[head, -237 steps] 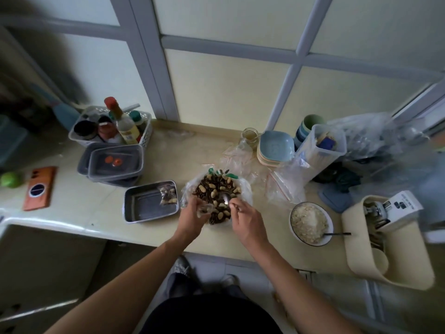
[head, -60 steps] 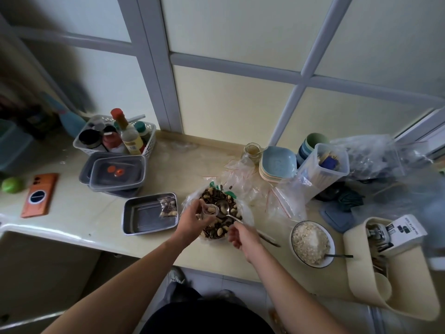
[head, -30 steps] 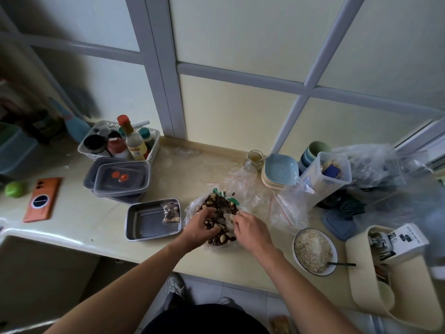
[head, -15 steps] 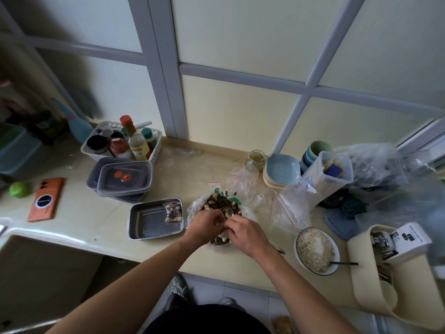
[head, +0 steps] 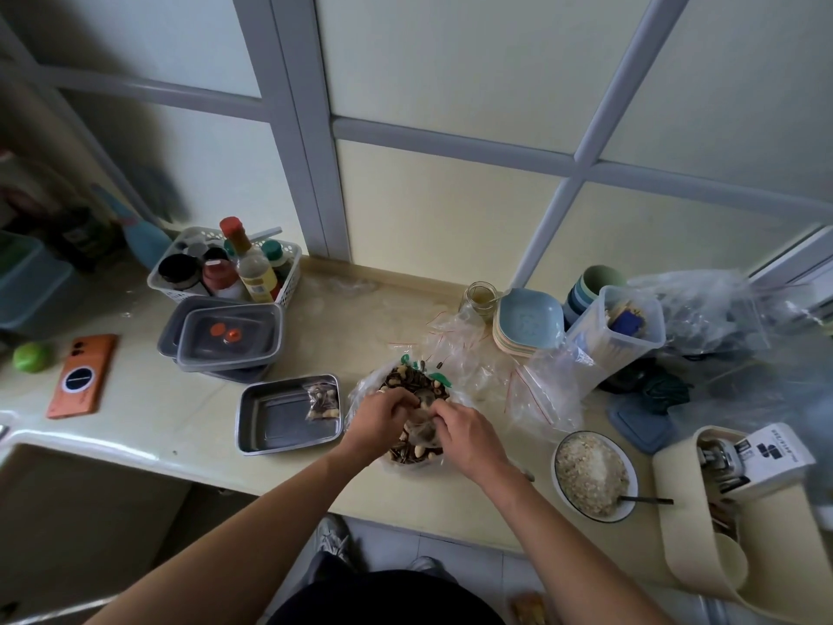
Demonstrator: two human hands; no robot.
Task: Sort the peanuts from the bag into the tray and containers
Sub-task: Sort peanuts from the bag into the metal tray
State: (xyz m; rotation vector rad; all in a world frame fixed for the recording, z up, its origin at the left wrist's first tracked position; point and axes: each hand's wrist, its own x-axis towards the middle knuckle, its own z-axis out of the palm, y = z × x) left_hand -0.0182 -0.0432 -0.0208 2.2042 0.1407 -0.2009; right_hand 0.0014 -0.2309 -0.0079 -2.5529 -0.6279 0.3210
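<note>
An open plastic bag of peanuts mixed with dark seeds sits on the counter in front of me. My left hand and my right hand meet over its near side, both pinching a small clear bag that holds a few nuts. A spoon bowl shows in the mix behind my fingers. Left of the bag lies a metal tray with one small filled bag in its far right corner.
Stacked lidded containers and a basket of bottles stand behind the tray. An orange phone lies far left. Empty zip bags, blue dishes and a bowl of grains are on the right. The counter edge runs just below my wrists.
A second ago my hands were apart in the mix, the right one at the spoon. They have since drawn together at the bag's near side around the small clear bag.
</note>
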